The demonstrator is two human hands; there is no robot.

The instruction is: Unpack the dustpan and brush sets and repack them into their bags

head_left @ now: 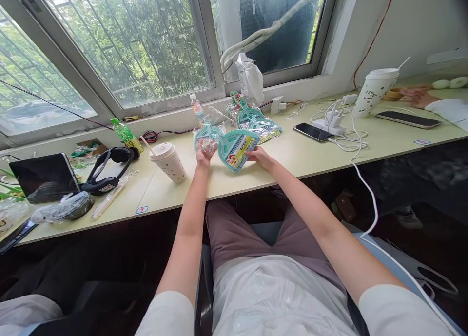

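Observation:
A small teal dustpan with a colourful printed label is tilted up above the table edge. My right hand grips it by the right side of the label. My left hand is closed on crinkled clear plastic wrapping, close to the dustpan's left side. Another teal dustpan shows just behind that hand; whether the wrapping belongs to it I cannot tell. Farther back lies a pile of similar dustpans with labels, some edged in red and green.
Left of my hands stand a lidded paper cup, a green-capped bottle, headphones and a tablet. To the right are a phone, a power strip with chargers and a tall cup. Another person's hand rests far right.

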